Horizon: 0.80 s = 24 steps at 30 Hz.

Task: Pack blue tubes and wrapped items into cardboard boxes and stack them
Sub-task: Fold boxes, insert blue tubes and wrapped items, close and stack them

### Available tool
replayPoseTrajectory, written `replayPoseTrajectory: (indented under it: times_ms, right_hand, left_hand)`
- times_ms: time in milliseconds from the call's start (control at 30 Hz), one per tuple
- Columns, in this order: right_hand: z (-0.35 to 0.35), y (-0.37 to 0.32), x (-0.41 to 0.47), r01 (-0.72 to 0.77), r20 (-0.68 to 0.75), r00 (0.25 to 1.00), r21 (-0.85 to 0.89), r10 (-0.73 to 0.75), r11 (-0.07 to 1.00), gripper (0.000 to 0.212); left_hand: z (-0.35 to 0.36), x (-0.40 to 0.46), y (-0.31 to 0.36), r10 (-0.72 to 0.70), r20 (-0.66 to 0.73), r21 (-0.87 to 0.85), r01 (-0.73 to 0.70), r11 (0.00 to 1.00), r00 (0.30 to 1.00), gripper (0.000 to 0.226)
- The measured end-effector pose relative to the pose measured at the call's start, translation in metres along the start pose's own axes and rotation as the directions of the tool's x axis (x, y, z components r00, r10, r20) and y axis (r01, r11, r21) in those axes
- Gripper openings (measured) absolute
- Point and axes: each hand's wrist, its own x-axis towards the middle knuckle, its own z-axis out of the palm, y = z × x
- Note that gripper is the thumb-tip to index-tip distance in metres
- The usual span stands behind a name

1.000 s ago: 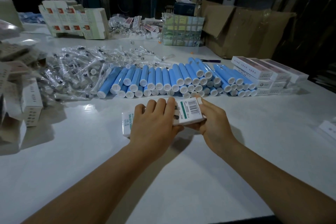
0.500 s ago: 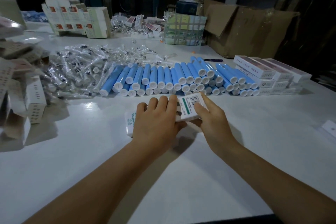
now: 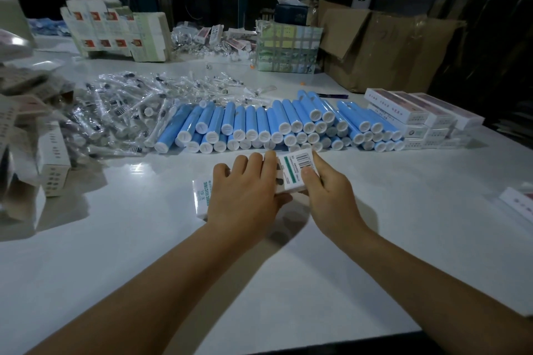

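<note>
**Hands closing a small box**

Left hand (image 3: 245,190) lies on top of the white box (image 3: 202,196), fingers spread over it and thumb tucked under the near edge, gripping it and keeping it down on the white table (image 3: 288,282). Right hand (image 3: 328,193) pinches the right end of the same box, thumb on the barcode flap (image 3: 300,166), fingers behind it. Looks like the closing step: end flap getting pushed shut. Cannot tell what is inside the box.

Next move, as a guess: tuck the flap all the way in, then lift the box and carry it to the far right, onto the stack of closed boxes (image 3: 418,115). Needs a firm hold so the flap does not pop open again.

Just beyond the hands, a long row of blue tubes (image 3: 259,127), lying side by side in layers, white caps facing near. Very close to the box, so easy to bump and roll. To the far left, a heap of wrapped items (image 3: 121,106) in clear plastic. More white boxes (image 3: 53,158) standing at the left edge.

Lots of bare table near the body and to the right of the hands. Good room to slide or turn the box there. Table edge runs across near right, so keep the box away from it. Big brown carton (image 3: 389,46) far right, out of the way.
</note>
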Motion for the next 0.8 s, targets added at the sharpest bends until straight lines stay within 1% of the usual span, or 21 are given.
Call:
replayPoseTrajectory:
  times_ms: [133,200,267,400,500,600,733,767,800]
  right_hand:
    - [-0.0015,0.0010,0.0045,-0.050,0.030,0.998,0.097,0.047,0.994,0.047]
    - [-0.0007,0.0025,0.0044,-0.059,0.026,0.998,0.112,0.056,0.992,0.046]
    - [-0.0003,0.0041,0.0040,-0.047,0.011,0.999,0.094,0.046,0.995,0.043]
    - [-0.0008,0.0062,0.0049,0.010,-0.012,1.000,-0.003,-0.010,1.000,0.042]
    - [-0.0005,0.0064,0.0054,0.027,-0.015,1.000,-0.005,-0.027,1.000,0.042]
    - [0.0006,0.0066,0.0074,-0.018,-0.006,1.000,0.055,0.019,0.998,0.043]
    - [-0.0002,0.0075,0.0104,-0.132,0.023,0.991,0.272,0.131,0.953,0.038]
    - [-0.0001,0.0080,0.0107,-0.141,0.024,0.990,0.285,0.140,0.948,0.037]
    - [0.0006,0.0084,0.0108,-0.136,0.023,0.991,0.255,0.135,0.957,0.037]
  left_hand:
    - [0.0000,-0.0016,-0.0029,0.000,-0.001,0.001,0.000,1.000,1.000,0.074]
    - [0.0015,-0.0014,-0.0037,0.014,0.008,0.007,-0.014,1.000,1.000,0.074]
    - [0.0023,-0.0006,-0.0035,0.022,0.015,0.015,-0.022,1.000,1.000,0.073]
    - [0.0026,0.0004,-0.0024,0.031,0.020,0.032,-0.032,0.999,0.999,0.073]
    - [0.0021,0.0005,-0.0020,0.028,0.014,0.023,-0.028,0.999,1.000,0.073]
    - [0.0014,0.0009,-0.0025,0.018,0.016,0.008,-0.018,1.000,1.000,0.074]
    - [0.0015,0.0025,-0.0033,0.013,0.022,0.013,-0.013,1.000,1.000,0.073]
    - [0.0016,0.0027,-0.0027,0.013,0.023,0.019,-0.013,1.000,1.000,0.073]
    - [0.0017,0.0030,-0.0020,0.015,0.021,0.024,-0.015,1.000,1.000,0.072]
